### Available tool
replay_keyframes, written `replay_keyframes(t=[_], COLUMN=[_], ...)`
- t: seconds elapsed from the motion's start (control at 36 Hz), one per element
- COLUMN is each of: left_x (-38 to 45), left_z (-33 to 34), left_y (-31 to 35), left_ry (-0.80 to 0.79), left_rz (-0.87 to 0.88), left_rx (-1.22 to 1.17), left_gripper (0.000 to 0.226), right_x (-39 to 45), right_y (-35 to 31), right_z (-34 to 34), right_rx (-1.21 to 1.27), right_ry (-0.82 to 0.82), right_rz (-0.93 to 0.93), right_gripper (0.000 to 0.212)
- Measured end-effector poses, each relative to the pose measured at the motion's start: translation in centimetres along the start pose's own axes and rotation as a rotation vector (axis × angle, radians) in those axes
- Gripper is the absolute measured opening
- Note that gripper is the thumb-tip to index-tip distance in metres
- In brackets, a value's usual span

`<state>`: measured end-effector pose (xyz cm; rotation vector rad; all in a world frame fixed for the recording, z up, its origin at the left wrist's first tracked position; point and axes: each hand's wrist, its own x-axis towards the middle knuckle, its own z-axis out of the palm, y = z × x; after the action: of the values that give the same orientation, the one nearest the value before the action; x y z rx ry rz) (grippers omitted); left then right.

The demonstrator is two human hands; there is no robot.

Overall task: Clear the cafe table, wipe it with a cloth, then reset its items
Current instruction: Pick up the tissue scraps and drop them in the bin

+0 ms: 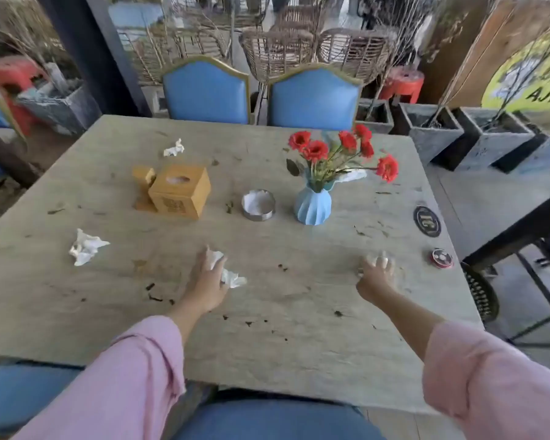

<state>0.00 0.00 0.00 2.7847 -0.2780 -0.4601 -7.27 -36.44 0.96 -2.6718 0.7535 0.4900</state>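
Observation:
My left hand (207,281) rests on the stone table (267,344), its fingers closed around a crumpled white tissue (232,277) that sticks out on both sides. My right hand (375,276) is closed on another small crumpled tissue (378,259), blurred by motion. Two more crumpled tissues lie loose: one at the near left (85,247), one at the far left (174,148). A wooden tissue box (180,190), a metal ashtray with white paper in it (258,204) and a blue vase of red flowers (313,204) stand across the middle.
Dark crumbs and leaf bits dot the tabletop. A black round coaster (427,221) and a small red round tin (442,258) sit near the right edge. Two blue chairs (311,98) stand at the far side; concrete planters (432,131) line the right.

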Motion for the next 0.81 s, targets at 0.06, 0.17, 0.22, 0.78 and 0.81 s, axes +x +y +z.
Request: replay_keyframes(t=[0.06,0.17,0.22,0.78,0.81], left_x=[0.9,1.6,1.8,5.4,5.7], left_z=[0.6,2.5,2.6,-9.9,-10.2], left_y=[-0.6,-1.4,-1.5,-21.0,-22.9], left_ry=[0.052,0.109,0.18,0.514,0.552], left_rz=[0.04,0.145,0.172,-0.086,-0.075], left_rx=[0.012,-0.13,-0.179,-0.219,-0.153], left_gripper=[0.058,0.03,0.016,0.023,0.022], right_x=[0.6,1.6,1.9,-0.5,-0.5], right_y=[-0.3,-0.2,-0.4,-26.4,-27.9], right_z=[0.0,1.7,2.5,4.0,4.4], right_rx=[0.031,0.167,0.228,0.441,0.441], right_ry=[0.019,0.178,0.27,0.395,0.395], right_rz=[0.03,-0.037,-0.096,-0.465,-0.468], right_gripper=[0.064,0.053,0.052,0.025,0.021])
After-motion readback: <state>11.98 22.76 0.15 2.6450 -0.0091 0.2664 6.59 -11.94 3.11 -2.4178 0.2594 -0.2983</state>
